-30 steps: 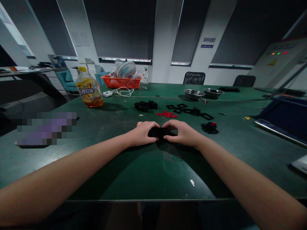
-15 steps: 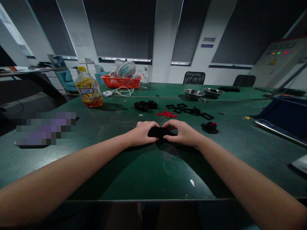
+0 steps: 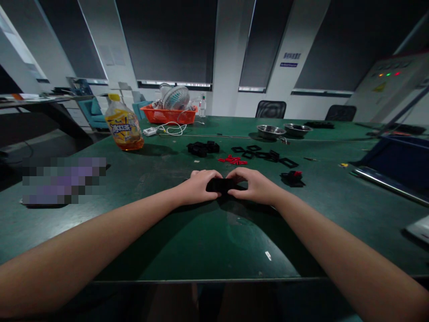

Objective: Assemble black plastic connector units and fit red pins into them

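Between my two hands, just above or on the green table (image 3: 214, 241), is a small black block-like part (image 3: 220, 184); its details are lost in the dark. My left hand (image 3: 200, 187) grips its left end with thumb and fingers. The right end is pinched by my right hand (image 3: 251, 185). Beyond my hands lie small red plastic pieces (image 3: 233, 159), a pile of black parts (image 3: 203, 148) and several flat black frames (image 3: 268, 154). To the right of my right hand sits a black part with a red piece on it (image 3: 292, 178).
A bottle of amber drink (image 3: 124, 125) stands at left, behind a blurred purple item (image 3: 65, 181). Farther back are an orange basket (image 3: 169, 116) holding a fan, a white cable (image 3: 174, 129) and two metal bowls (image 3: 271, 131). A dark blue bin (image 3: 398, 165) is at right.
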{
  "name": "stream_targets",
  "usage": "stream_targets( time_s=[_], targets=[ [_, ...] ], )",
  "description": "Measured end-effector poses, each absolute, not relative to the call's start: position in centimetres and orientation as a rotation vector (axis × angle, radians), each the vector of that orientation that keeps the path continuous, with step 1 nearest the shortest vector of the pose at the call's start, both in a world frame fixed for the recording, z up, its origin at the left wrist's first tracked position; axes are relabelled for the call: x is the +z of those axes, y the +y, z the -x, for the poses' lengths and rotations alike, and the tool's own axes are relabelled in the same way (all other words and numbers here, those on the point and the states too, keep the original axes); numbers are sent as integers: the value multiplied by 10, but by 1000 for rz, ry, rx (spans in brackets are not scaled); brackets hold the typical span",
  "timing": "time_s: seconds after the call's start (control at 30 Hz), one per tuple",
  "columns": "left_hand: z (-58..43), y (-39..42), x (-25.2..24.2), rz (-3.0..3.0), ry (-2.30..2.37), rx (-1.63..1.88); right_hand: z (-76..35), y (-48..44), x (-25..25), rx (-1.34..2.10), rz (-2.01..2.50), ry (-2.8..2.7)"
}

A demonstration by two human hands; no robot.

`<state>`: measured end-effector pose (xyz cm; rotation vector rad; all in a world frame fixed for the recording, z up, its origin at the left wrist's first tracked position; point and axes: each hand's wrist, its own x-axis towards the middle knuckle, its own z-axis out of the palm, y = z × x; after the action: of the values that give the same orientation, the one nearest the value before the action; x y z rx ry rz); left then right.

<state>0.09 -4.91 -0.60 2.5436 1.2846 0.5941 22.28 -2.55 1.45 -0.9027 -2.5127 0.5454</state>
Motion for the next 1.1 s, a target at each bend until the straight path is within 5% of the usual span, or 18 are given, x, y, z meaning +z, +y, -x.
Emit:
stream_targets(
  time_s=[1.1],
  targets=[
    [-1,-50,-4,-2542,1286,581,-223,-24,14,537,897,-2509]
  ],
)
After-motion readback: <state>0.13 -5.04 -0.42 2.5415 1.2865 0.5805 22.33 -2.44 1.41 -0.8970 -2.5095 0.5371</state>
